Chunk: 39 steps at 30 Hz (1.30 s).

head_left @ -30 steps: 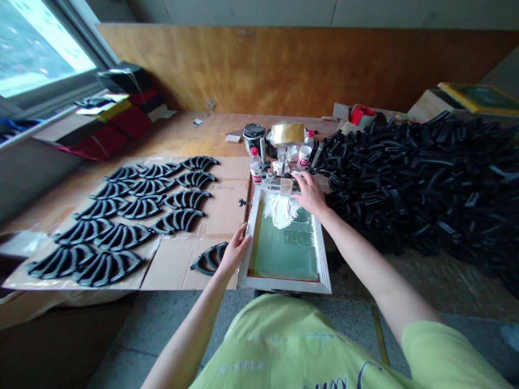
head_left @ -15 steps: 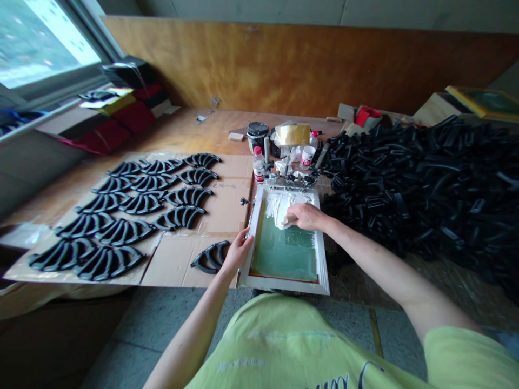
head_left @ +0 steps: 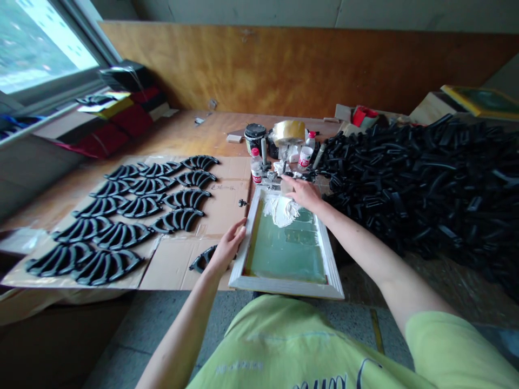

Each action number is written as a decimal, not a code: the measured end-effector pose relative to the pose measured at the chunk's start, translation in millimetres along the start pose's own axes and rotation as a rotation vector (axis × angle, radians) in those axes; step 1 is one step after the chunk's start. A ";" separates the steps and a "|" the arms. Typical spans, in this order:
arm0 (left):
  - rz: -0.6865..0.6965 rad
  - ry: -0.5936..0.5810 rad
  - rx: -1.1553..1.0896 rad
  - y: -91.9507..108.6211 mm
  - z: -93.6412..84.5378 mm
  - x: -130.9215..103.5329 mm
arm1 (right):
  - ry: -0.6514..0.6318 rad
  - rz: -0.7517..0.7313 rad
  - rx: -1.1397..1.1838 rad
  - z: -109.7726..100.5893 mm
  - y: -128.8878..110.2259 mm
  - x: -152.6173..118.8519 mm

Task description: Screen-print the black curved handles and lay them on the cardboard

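A screen-printing frame (head_left: 237, 281) with green mesh sits in front of me, its near end raised. White paste (head_left: 281, 210) is smeared over the far part of the mesh. My left hand (head_left: 230, 246) is at the frame's left side, fingers curled against the edge. Above the frame's far end, my right hand (head_left: 304, 193) pinches a pale, translucent scraper (head_left: 286, 187), clear of the paste. Beside the left hand lies a black curved, ribbed plastic part (head_left: 201, 259), partly hidden by the wrist. Metal clamps (head_left: 272, 181) stand at the frame's far end.
Rows of black ribbed parts (head_left: 117, 232) cover cardboard (head_left: 227, 202) on the left. A large heap of black pieces (head_left: 409, 183) fills the right. Behind the frame stand red-capped bottles (head_left: 255, 166), a paste tub (head_left: 255, 138), a tape roll (head_left: 289, 131) and a cup (head_left: 305, 158).
My right hand has moved away from me, taking the scraper off the paste. The frame's near end has risen, with my left hand shifting slightly left and up along its side.
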<state>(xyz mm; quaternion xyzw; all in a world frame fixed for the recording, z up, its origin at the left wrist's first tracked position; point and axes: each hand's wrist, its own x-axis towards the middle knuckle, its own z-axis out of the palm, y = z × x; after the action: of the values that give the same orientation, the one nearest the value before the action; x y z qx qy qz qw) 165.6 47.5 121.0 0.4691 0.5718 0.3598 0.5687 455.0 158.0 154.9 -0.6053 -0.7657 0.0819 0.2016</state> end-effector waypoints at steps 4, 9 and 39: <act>0.116 0.011 -0.121 54.6 3.0 4.3 | 0.238 0.265 0.054 -26.5 52.6 10.8; 0.327 0.032 -0.325 104.5 21.0 35.2 | 0.308 0.506 0.134 -7.7 96.4 -32.9; -0.601 0.422 0.305 -168.5 -119.9 -43.6 | -0.007 0.541 -0.194 36.6 115.8 -141.4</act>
<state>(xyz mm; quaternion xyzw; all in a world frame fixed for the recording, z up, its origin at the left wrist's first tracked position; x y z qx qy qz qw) 21.9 -29.8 -13.3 0.2757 0.8349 0.1766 0.4424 569.9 56.0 49.4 -0.8038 -0.5813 0.0609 0.1109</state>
